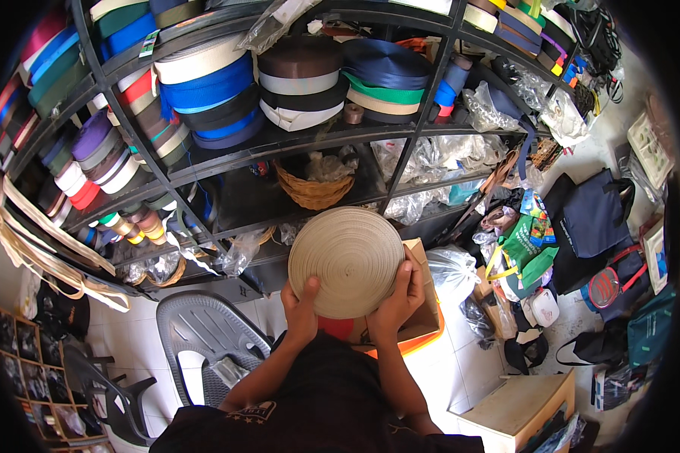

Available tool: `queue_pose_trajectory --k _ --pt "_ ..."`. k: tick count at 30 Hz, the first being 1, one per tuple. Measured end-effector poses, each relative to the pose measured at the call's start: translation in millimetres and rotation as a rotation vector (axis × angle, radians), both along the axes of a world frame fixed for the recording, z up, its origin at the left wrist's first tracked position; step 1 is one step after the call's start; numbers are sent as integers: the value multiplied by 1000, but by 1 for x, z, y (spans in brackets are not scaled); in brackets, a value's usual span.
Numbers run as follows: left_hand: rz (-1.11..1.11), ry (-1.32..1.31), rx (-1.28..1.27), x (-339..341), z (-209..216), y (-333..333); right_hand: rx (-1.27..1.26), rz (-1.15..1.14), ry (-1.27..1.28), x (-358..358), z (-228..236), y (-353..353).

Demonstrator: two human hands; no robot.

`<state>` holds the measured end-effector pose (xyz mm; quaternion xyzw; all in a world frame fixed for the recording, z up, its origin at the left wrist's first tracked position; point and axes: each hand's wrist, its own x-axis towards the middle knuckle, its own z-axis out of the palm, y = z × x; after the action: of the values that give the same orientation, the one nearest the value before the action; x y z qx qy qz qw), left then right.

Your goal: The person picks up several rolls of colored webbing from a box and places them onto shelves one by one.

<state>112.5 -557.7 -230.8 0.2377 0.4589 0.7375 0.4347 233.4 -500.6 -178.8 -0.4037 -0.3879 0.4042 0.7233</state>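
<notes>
A large flat roll of beige webbing (347, 260) is held up in front of me, its coiled face toward me. My left hand (301, 313) grips its lower left edge, with the thumb on the face. On the lower right edge, my right hand (400, 302) holds it the same way, fingers round the rim. Behind the roll stands a black shelf (279, 151) stacked with webbing rolls, among them a blue roll (208, 89), a brown roll (300, 57) and a navy roll (386, 64).
A wicker basket (315, 189) sits on a lower shelf. Below my hands is an open cardboard box (425, 302). A grey plastic chair (204, 325) stands at left. Bags, including a green bag (525, 245), crowd the right side near a wooden cabinet (517, 404).
</notes>
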Motion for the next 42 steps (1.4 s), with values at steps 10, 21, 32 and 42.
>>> queue_pose_trajectory --k 10,21,32,42 --pt "166 -28 123 34 7 10 -54 -23 137 -3 0 0" --pt "165 69 127 23 71 63 91 150 -153 -1 25 32" --pt "-216 263 304 -21 143 119 66 401 305 -16 114 149" --pt "-310 292 248 -42 120 104 58 434 177 -82 193 247"
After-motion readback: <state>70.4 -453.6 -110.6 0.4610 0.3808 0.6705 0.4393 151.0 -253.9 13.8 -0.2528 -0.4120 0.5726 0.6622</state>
